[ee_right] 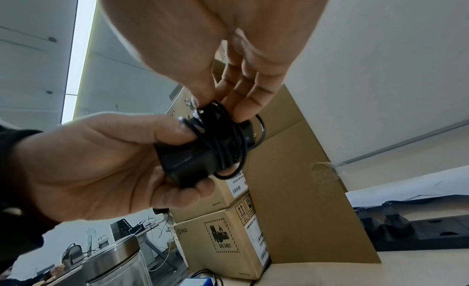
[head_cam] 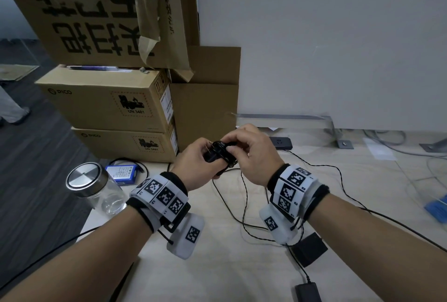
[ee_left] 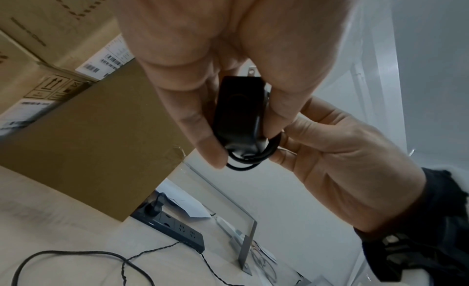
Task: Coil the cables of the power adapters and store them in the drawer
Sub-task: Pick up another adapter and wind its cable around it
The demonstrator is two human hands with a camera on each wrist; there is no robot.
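Observation:
My left hand [head_cam: 197, 163] grips a small black power adapter [head_cam: 214, 155] above the table, thumb and fingers round its body [ee_left: 237, 113]. Its thin black cable [ee_right: 228, 147] is wound in several turns round the adapter. My right hand [head_cam: 246, 151] pinches the wound cable at the top of the adapter [ee_right: 187, 160]. Two more black adapters lie on the table near me, one a square block [head_cam: 309, 248], one flat at the front edge [head_cam: 308, 292], with loose cables [head_cam: 244, 207] trailing between them. No drawer shows in any view.
Stacked cardboard boxes [head_cam: 108, 105] stand at the back left. A glass jar with a steel lid [head_cam: 93, 188] and a blue battery pack [head_cam: 123, 173] sit at the table's left edge. A black power strip [head_cam: 281, 143] lies by the white partition. A blue object [head_cam: 437, 209] lies far right.

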